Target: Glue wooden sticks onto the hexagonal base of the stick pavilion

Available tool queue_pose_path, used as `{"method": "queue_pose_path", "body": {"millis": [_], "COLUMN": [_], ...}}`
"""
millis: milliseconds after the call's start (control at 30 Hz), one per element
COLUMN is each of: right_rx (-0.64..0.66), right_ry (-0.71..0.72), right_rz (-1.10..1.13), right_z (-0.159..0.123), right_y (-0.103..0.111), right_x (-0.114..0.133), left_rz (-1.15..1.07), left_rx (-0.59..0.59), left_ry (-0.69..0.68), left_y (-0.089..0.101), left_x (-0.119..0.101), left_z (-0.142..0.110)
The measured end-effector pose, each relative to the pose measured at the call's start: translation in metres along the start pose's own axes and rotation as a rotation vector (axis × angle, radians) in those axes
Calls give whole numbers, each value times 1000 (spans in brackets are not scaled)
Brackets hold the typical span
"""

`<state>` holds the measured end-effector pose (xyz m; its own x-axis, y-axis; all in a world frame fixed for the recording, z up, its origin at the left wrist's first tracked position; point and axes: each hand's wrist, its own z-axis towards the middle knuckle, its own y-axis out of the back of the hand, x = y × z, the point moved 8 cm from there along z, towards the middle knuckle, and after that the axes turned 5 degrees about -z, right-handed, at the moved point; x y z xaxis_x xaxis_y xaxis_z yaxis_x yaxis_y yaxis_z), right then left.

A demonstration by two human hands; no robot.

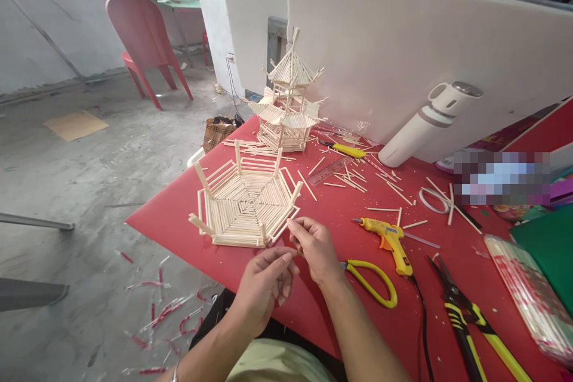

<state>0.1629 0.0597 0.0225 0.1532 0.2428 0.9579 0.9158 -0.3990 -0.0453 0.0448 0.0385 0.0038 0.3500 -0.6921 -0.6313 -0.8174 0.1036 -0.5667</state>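
A hexagonal stick base (250, 203) lies at the table's near left edge, with posts standing at its corners and low stick railings along its sides. My right hand (316, 248) is closed, its thumb and forefinger pinching at the stick railing (286, 222) on the near right side of the base. Just below it, my left hand (271, 280) is closed in a pinch close to the right fingers. Anything between the left fingertips is too small to make out. Behind the base stands a tiered stick pagoda (290, 101).
On the red table (290, 304) lie a yellow glue gun (389, 242), yellow-handled pliers (376, 286), large cutters (465, 310), a utility knife (347, 149) and loose sticks (351, 178). A white bottle (425, 125) leans against the board. A stick pack (528, 292) lies right.
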Motion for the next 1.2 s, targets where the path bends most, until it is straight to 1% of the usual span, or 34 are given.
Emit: {"method": "queue_pose_path", "body": {"millis": [200,567,933,1200], "right_rx": [-4,-9,-18,-15], "right_ry": [7,0,-3,-7], "right_rz": [-15,-11,-18,-18], "right_z": [1,1,0,1], "right_y": [1,1,2,1], "right_x": [0,-1,0,-2], "left_rz": [1,1,-9,-19], "left_rx": [-7,14,1,22], "left_ry": [-9,-4,3,-4], "left_y": [0,-1,-1,0], "left_x": [-1,0,-1,0], "left_z": [0,0,0,1]}}
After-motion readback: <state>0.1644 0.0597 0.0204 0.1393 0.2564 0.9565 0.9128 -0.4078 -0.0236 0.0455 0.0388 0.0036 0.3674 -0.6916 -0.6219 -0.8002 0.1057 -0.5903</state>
